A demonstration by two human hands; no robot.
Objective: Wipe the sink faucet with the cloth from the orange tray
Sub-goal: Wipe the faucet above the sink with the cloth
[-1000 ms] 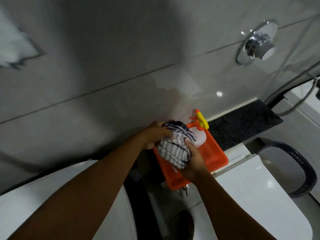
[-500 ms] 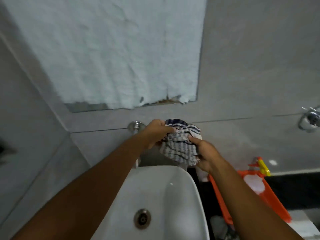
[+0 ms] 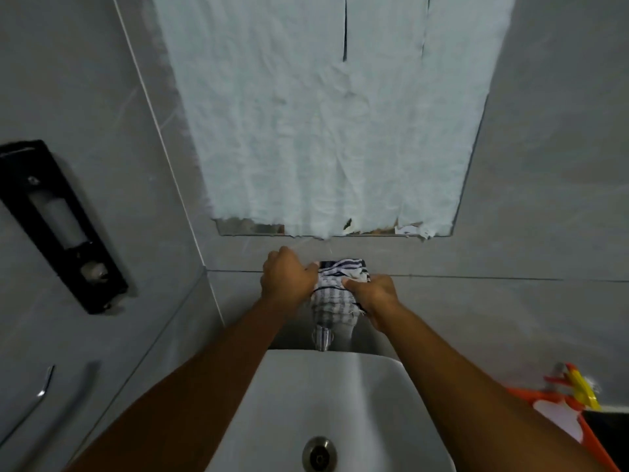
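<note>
Black wall dispenser [image 3: 61, 223] far left. Left hand [image 3: 287, 277] & right hand [image 3: 374, 294] both clenched on striped cloth [image 3: 335, 298], bunched at wall above white sink [image 3: 326, 396]; faucet hidden under it. Orange tray [image 3: 592, 434] at right edge.

Two bare forearms, sleeveless, hands [image 3: 289, 277] ringless

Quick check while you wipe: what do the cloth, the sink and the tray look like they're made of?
Cloth: soft woven fabric, striped dark on white; it bunches and drapes in both hands.
Sink: probably glazed ceramic; smooth, white, slightly glossy, with a metal drain.
Tray: likely moulded plastic; bright orange, thin rim, mostly out of frame.
</note>
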